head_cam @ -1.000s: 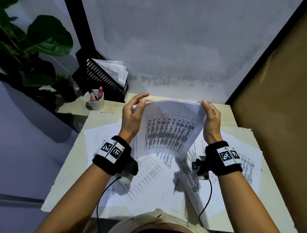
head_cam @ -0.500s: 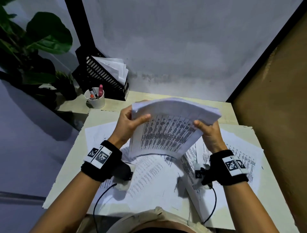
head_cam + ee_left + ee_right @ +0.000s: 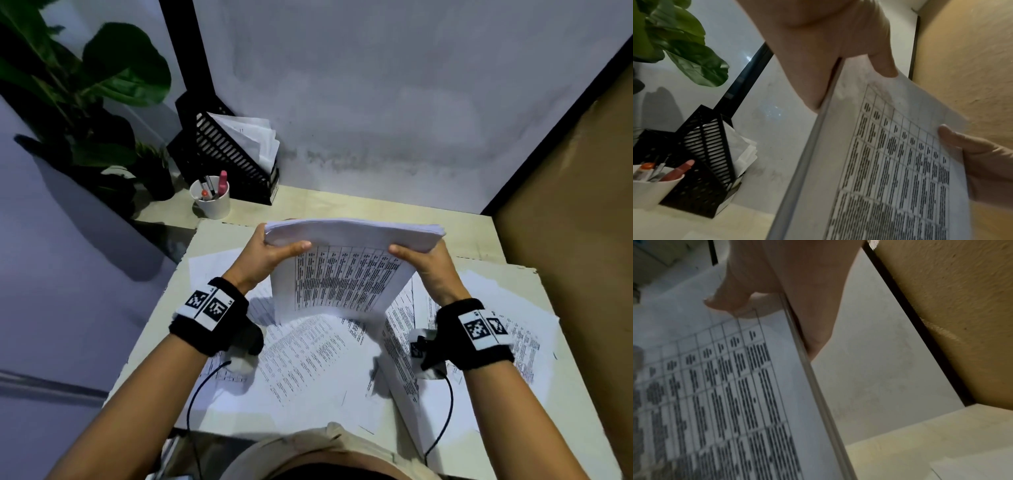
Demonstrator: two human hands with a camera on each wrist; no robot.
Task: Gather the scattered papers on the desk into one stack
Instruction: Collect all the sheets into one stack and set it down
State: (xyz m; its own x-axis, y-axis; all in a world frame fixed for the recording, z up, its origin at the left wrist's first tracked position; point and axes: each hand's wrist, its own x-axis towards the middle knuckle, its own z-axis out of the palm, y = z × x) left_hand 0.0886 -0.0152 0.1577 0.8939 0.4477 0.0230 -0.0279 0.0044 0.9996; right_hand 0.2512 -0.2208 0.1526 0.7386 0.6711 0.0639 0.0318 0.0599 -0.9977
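Print on the held stack (image 3: pixel 342 277) blurs, unreadable.

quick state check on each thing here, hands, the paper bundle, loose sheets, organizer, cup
left hand: grips the stack's left edge
right hand: grips the stack's right edge
paper stack: held upright, printed table facing the person
loose sheets: lying flat and overlapping on the desk
desk: partly covered by sheets
file organizer: upright, holding papers
white cup: upright, holding pens

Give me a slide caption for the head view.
Both hands, left hand and right hand, hold a paper stack upright over loose sheets.
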